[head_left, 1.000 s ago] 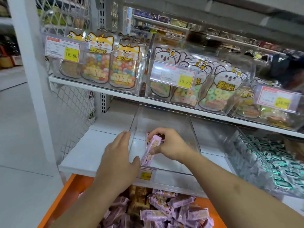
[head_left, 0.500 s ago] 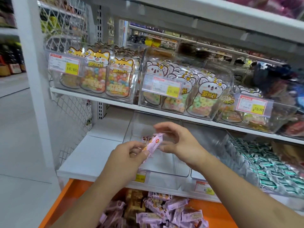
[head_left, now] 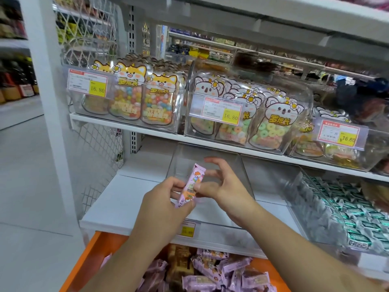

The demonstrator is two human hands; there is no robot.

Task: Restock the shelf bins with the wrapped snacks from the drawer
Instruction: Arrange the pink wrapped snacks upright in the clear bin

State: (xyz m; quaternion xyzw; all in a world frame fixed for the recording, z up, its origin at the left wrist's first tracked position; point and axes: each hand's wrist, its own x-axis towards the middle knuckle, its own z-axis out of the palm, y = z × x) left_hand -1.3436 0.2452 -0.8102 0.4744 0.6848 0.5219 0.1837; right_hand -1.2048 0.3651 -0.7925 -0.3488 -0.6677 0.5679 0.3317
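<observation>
A pink wrapped snack bar [head_left: 191, 184] stands nearly upright in front of a clear empty shelf bin [head_left: 210, 161]. My left hand [head_left: 164, 205] grips its lower end from the left. My right hand [head_left: 223, 186] pinches its middle with thumb and a finger, the other fingers spread over the bin. Below, the orange drawer [head_left: 94, 256] is pulled out and holds several more pink wrapped snacks [head_left: 210, 270] and some brown ones.
A clear bin of green-wrapped sweets [head_left: 345, 209] sits right of the empty one. The shelf above carries bins of candy bags [head_left: 134, 100] with yellow price tags. A white upright post [head_left: 44, 81] and wire mesh stand at the left.
The snack bar has come up out of the bin's front, and my left hand has left the bin edge and taken hold of the bar's lower end. The view has tilted upward.
</observation>
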